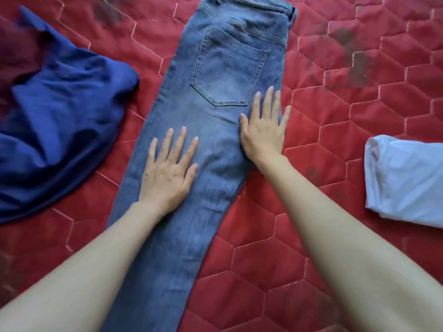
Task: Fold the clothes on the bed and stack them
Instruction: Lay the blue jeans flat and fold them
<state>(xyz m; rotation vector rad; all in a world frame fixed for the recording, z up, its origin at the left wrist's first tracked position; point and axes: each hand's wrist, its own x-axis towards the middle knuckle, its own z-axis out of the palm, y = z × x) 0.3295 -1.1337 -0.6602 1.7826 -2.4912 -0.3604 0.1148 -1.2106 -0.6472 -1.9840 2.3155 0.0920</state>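
While both forearms reach in, the left hand (167, 173) and right hand (262, 130) press flat, fingers spread, on jeans (215, 80) apparently folded lengthwise along the red quilted bed (311, 236); a crumpled blue garment (60, 116) lies left, a folded white one (407, 180) right.

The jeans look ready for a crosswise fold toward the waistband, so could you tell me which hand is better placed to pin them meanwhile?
Probably the right hand: it lies flat nearer the back pocket of the jeans; the left hand rests lower.
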